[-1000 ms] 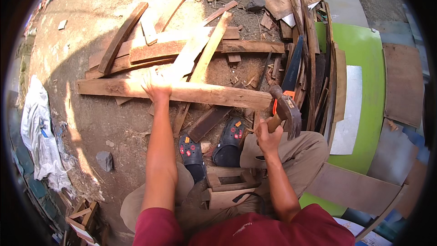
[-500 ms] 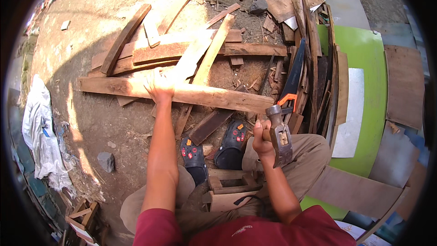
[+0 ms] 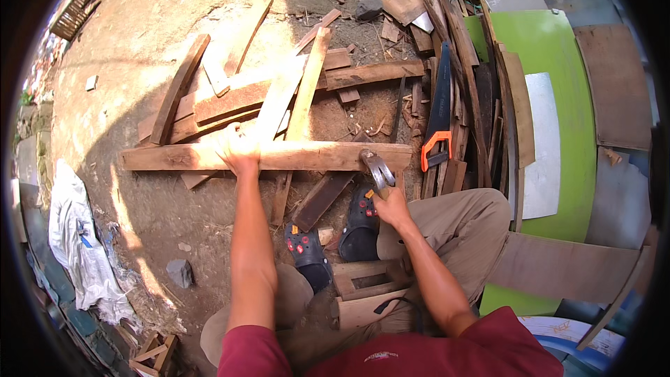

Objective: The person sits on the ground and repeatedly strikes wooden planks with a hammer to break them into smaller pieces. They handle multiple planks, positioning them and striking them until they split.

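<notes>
A bare left hand [image 3: 239,146] lies across a long wooden plank [image 3: 314,156], its fingers set over the timber; sun glare blurs them, and whether they curl around the far edge cannot be told. The plank, straight and narrow, runs crosswise beneath those fingers, a short stretch reaching left of them and a longer one reaching right toward the other hand. Its wood is tan, bleached nearly white by sunlight beside the fingers, browner toward both ends, with faint grain and darker blotches along its face.

The right hand [image 3: 393,208] has its fingers clenched around a hammer [image 3: 377,169]. The tool's worn grey metal head, dull with bright glints, sits just beyond those fingers, over the plank's right end; whether it touches the wood cannot be told. A dark clog [image 3: 360,227] shows just left of the right fingers. Beyond them, to the right, lies a handsaw [image 3: 440,108] with a dark blade and orange-and-black handle. Past the left fingers, rough brown boards [image 3: 237,101] lie crossed in a loose pile.
</notes>
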`<state>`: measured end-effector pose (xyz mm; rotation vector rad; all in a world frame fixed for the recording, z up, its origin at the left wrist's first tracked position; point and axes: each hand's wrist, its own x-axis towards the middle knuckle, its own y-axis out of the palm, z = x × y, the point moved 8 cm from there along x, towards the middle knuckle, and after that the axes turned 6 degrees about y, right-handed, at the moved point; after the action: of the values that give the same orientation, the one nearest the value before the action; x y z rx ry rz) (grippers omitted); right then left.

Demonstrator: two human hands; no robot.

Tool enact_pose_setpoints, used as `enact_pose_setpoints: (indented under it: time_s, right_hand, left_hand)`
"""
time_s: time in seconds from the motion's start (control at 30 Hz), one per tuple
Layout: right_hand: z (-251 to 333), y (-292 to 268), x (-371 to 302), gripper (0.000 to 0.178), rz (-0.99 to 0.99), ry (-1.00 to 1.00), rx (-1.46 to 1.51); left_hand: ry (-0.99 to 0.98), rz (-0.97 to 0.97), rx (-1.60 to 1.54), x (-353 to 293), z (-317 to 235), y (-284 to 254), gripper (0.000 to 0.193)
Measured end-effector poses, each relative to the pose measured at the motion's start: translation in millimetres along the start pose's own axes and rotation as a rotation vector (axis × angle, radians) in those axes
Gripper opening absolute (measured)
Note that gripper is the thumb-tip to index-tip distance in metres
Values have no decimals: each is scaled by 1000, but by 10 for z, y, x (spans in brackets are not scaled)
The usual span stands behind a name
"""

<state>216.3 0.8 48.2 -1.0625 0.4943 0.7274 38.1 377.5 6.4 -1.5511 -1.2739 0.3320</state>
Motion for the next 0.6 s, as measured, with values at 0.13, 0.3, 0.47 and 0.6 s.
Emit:
enact_pose_setpoints:
  time_s: [0.13, 0.3, 0.47, 0.6]
  right_hand:
    - [139, 5, -437, 29, -113, -163, 166]
    - [64, 290, -1106, 24, 387, 395, 812]
    - [-416, 473, -1297, 33, 285, 334, 620]
    - [-144, 404, -1261, 34, 55, -66, 235]
  left_hand:
    - [-108, 104, -76, -7, 166, 7, 23]
    - [-143, 91, -122, 45, 40, -36, 22]
    - [-42, -17, -109, 71, 33, -63, 14]
    - [-50, -21, -61, 98, 153, -13, 17]
